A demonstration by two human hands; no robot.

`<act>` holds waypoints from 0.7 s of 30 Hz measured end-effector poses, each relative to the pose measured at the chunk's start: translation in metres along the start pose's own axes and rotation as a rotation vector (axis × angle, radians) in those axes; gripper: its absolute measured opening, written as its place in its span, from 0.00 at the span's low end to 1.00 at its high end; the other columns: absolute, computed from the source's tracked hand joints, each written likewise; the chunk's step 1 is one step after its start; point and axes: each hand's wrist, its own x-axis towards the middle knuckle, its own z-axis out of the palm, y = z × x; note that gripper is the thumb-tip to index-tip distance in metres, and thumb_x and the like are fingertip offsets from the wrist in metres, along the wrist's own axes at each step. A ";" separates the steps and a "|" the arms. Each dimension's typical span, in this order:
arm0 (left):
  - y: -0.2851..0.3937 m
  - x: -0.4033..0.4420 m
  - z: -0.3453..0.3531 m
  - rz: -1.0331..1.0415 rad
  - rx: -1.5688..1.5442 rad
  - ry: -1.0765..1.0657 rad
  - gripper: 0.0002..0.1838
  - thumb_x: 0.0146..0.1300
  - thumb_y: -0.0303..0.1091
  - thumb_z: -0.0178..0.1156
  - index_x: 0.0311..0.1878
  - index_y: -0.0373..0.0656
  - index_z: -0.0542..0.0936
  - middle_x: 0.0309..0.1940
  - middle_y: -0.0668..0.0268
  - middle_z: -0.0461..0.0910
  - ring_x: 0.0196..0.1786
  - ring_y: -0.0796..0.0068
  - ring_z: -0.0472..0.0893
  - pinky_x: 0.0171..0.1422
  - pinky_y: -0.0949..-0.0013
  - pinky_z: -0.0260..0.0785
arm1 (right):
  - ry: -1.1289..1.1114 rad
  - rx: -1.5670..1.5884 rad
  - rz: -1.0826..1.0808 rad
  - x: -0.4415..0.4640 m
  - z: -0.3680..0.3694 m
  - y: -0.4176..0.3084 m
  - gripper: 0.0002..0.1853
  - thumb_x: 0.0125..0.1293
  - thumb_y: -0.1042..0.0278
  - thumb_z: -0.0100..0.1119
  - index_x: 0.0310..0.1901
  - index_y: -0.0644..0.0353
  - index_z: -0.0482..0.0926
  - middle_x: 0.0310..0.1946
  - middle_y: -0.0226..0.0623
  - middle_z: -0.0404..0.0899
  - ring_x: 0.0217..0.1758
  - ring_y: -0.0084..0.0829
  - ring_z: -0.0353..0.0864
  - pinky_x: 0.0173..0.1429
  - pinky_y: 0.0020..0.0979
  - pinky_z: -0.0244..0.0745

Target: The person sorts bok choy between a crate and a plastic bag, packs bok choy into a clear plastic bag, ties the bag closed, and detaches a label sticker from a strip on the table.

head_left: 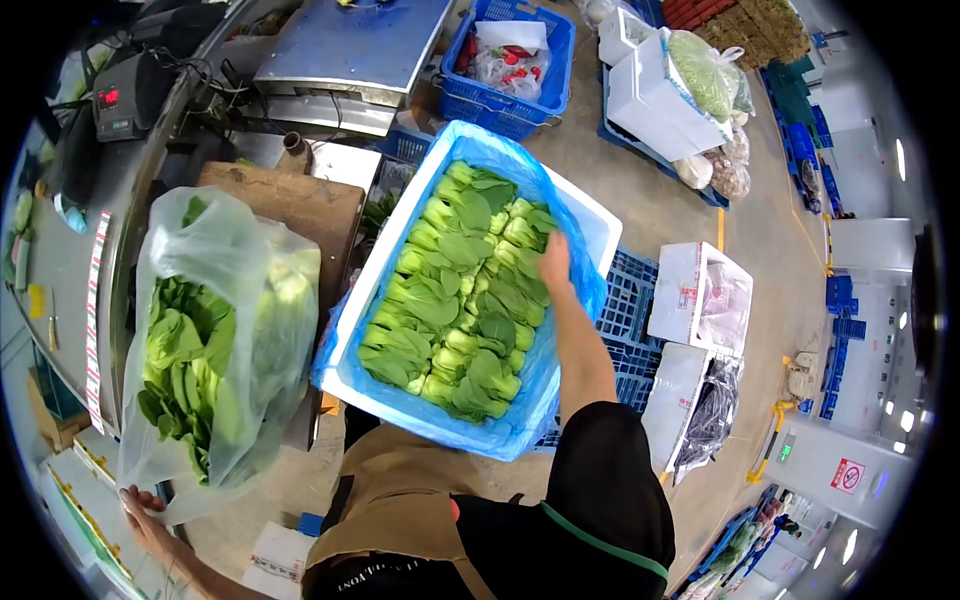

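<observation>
My left hand (148, 512) is closed on the lower edge of a clear plastic bag (210, 265). Loose bok choy (185, 350) shows inside the bag, its mouth gaping towards me. To the right, a white foam box (345, 370) lined with blue plastic film (575, 300) holds rows of bok choy (455, 290), laid with pale stems and green leaves. My right hand (555, 262) reaches over the box's right side and touches the bok choy at the edge; its fingertips are hidden, so a grip cannot be made out.
A metal platform scale (350, 45) stands at the back, with a display unit (120, 100) on the left counter. Behind the box is a blue crate (500, 110) with bagged red items. White foam boxes (690, 300) and blue pallets (627, 300) stand to the right.
</observation>
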 end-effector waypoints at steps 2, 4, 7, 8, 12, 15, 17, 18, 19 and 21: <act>-0.015 0.019 -0.029 0.172 0.520 -0.008 0.29 0.69 0.57 0.54 0.46 0.33 0.78 0.29 0.67 0.74 0.33 0.75 0.73 0.39 0.72 0.65 | -0.127 -0.047 0.024 0.022 0.003 0.022 0.25 0.49 0.83 0.55 0.54 0.66 0.72 0.52 0.55 0.71 0.57 0.55 0.70 0.61 0.45 0.69; 0.017 -0.004 -0.010 0.404 0.832 0.040 0.28 0.70 0.54 0.53 0.50 0.32 0.78 0.39 0.60 0.80 0.41 0.67 0.78 0.47 0.67 0.70 | -0.169 -0.054 -0.146 0.039 -0.001 0.021 0.26 0.50 0.81 0.56 0.55 0.63 0.72 0.52 0.54 0.71 0.57 0.53 0.70 0.61 0.46 0.68; 0.051 -0.038 0.039 0.885 1.074 0.395 0.21 0.71 0.43 0.56 0.54 0.32 0.77 0.53 0.55 0.79 0.53 0.61 0.78 0.59 0.62 0.69 | -0.125 -0.106 -0.603 0.052 -0.008 -0.022 0.28 0.46 0.75 0.62 0.55 0.57 0.73 0.52 0.47 0.71 0.57 0.46 0.69 0.60 0.46 0.64; 0.061 -0.052 0.057 0.949 0.990 0.299 0.19 0.70 0.38 0.57 0.54 0.33 0.77 0.55 0.54 0.77 0.55 0.60 0.77 0.61 0.62 0.68 | -0.166 -0.185 -0.567 0.049 0.001 -0.025 0.29 0.45 0.75 0.62 0.55 0.56 0.73 0.52 0.47 0.71 0.57 0.46 0.69 0.61 0.47 0.63; 0.079 -0.105 0.139 1.100 0.644 -0.047 0.15 0.65 0.19 0.57 0.54 0.32 0.76 0.56 0.53 0.77 0.58 0.58 0.76 0.66 0.61 0.65 | -0.297 -0.381 -0.471 0.050 0.024 -0.031 0.30 0.39 0.73 0.66 0.51 0.54 0.76 0.46 0.43 0.74 0.54 0.44 0.70 0.61 0.46 0.60; 0.084 -0.154 0.209 0.938 0.359 -0.465 0.13 0.60 0.19 0.59 0.49 0.33 0.78 0.53 0.54 0.78 0.56 0.57 0.77 0.65 0.62 0.65 | -0.327 -0.338 -0.552 0.057 0.006 -0.031 0.24 0.38 0.73 0.66 0.44 0.55 0.78 0.37 0.40 0.76 0.49 0.43 0.72 0.61 0.45 0.59; 0.081 -0.186 0.260 0.840 0.283 -0.733 0.13 0.56 0.22 0.62 0.46 0.34 0.79 0.48 0.53 0.80 0.54 0.57 0.79 0.61 0.62 0.68 | -0.248 -0.193 -0.569 0.057 -0.029 -0.032 0.24 0.39 0.71 0.68 0.44 0.56 0.78 0.38 0.40 0.76 0.50 0.43 0.72 0.63 0.45 0.57; 0.077 -0.198 0.290 0.768 0.231 -0.913 0.12 0.57 0.23 0.63 0.45 0.34 0.80 0.47 0.52 0.80 0.53 0.57 0.80 0.59 0.62 0.69 | -0.210 -0.121 -0.581 0.056 -0.048 -0.039 0.23 0.40 0.71 0.69 0.44 0.56 0.78 0.39 0.40 0.76 0.51 0.43 0.72 0.63 0.46 0.56; 0.068 -0.209 0.319 0.733 0.151 -1.035 0.12 0.57 0.27 0.65 0.44 0.35 0.80 0.47 0.53 0.81 0.53 0.56 0.80 0.58 0.63 0.71 | -0.181 -0.035 -0.537 0.054 -0.070 -0.050 0.23 0.41 0.69 0.71 0.44 0.57 0.78 0.39 0.39 0.77 0.49 0.41 0.74 0.61 0.45 0.59; 0.062 -0.230 0.379 0.572 0.086 -1.359 0.19 0.59 0.35 0.66 0.50 0.35 0.78 0.54 0.52 0.78 0.59 0.55 0.77 0.63 0.62 0.68 | -0.118 0.139 -0.438 0.051 -0.117 -0.077 0.24 0.43 0.66 0.74 0.44 0.59 0.77 0.38 0.39 0.78 0.45 0.37 0.77 0.56 0.43 0.65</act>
